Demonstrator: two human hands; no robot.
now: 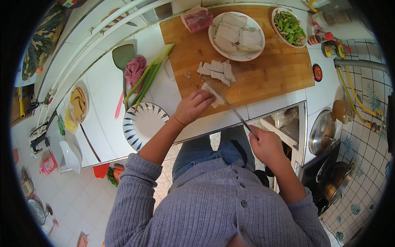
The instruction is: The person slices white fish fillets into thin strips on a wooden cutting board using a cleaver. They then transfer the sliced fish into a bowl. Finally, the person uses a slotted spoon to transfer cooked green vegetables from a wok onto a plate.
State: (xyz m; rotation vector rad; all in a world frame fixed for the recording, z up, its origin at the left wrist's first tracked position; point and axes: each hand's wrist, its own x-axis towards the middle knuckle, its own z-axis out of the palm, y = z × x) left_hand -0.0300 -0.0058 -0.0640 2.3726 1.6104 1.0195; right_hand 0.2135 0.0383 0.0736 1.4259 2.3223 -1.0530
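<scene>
My left hand (196, 104) presses its fingertips on a piece of pale cooked meat (219, 101) near the front edge of a wooden cutting board (274, 68). In my right hand (268, 145) is the handle of a knife. The knife (233, 111) slants up and leftward, its blade against the right side of that meat. Just beyond lie cut strips of the same pale meat (222, 69). A round plate (237, 56) at the back of the board carries thick pale meat slices (230, 32). Left of it rests a raw red meat chunk (197, 20).
A bowl of chopped green vegetables (288, 27) stands at the board's back right. Scallions (151, 75), a pink cloth (135, 70), a dark spatula (123, 57) and a blue-patterned plate (146, 125) lie left. Spice jars (321, 38) and a lidded pot (322, 132) are right.
</scene>
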